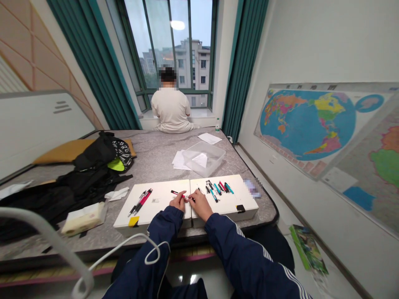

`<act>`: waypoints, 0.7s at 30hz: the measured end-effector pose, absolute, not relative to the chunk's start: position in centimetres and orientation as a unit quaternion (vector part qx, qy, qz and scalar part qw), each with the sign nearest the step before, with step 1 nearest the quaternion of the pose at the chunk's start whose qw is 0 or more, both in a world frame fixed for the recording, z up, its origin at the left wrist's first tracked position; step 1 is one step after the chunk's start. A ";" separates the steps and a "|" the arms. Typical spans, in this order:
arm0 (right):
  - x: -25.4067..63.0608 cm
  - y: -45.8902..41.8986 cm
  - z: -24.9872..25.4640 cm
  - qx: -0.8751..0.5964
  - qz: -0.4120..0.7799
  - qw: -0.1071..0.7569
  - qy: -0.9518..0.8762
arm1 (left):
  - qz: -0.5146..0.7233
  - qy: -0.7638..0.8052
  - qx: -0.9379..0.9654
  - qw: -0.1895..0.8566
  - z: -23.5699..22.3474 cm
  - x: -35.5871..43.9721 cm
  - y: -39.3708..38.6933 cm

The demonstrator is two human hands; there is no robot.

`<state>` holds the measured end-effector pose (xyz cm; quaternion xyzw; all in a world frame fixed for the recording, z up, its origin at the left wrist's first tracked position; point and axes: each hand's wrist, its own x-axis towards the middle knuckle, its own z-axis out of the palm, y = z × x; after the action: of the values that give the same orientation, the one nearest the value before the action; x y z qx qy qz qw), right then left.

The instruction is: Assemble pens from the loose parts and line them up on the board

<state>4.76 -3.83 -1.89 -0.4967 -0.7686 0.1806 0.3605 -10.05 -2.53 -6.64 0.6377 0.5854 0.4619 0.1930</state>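
Observation:
My left hand (178, 202) and my right hand (199, 204) meet over the seam between two white boards, and their fingertips pinch a slim red and black pen (178, 194) from either side. On the left white board (158, 199) lie several more red and black pens (140, 202). The right white board (237, 197) carries a loose group of teal, red and black pens (217, 189), close to my right hand. Part of the held pen's tip is hidden by my fingers.
A clear plastic box (204, 158) and loose paper sheets (181, 160) stand beyond the boards on a grey mattress (156, 155). Black bags (93, 162) and a tissue pack (84, 218) lie to the left. A seated person (171, 106) faces the window. A white cable (124, 245) crosses the foreground.

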 end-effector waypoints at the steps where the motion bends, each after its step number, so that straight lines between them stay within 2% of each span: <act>1: 4.7 -3.7 -2.1 -0.495 0.185 0.375 -0.762 | 0.445 0.582 0.657 0.178 -6.8 -10.1 -2.4; 6: 4.3 -2.8 -3.9 -0.484 0.257 0.474 -0.690 | 0.350 0.568 0.725 0.172 -6.8 -10.3 -2.5; 10: 4.3 -2.4 -5.3 -0.495 0.323 0.514 -0.622 | 0.308 0.563 0.741 0.195 -6.1 -10.4 -2.8; 14: 4.9 -2.1 -5.8 -0.464 0.380 0.527 -0.602 | 0.325 0.559 0.731 0.218 -6.5 -10.6 -2.4; 18: 5.1 -2.1 -5.6 -0.443 0.386 0.539 -0.603 | 0.367 0.546 0.718 0.227 -7.6 -10.7 -1.8; 21: 4.9 -2.2 -5.7 -0.442 0.465 0.530 -0.554 | 0.383 0.540 0.714 0.226 -8.0 -10.8 -1.6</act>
<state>4.86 -2.23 -5.74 -0.4421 -0.5544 0.4652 0.5299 -10.76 -1.55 -8.01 0.7143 0.5403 0.3831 0.2260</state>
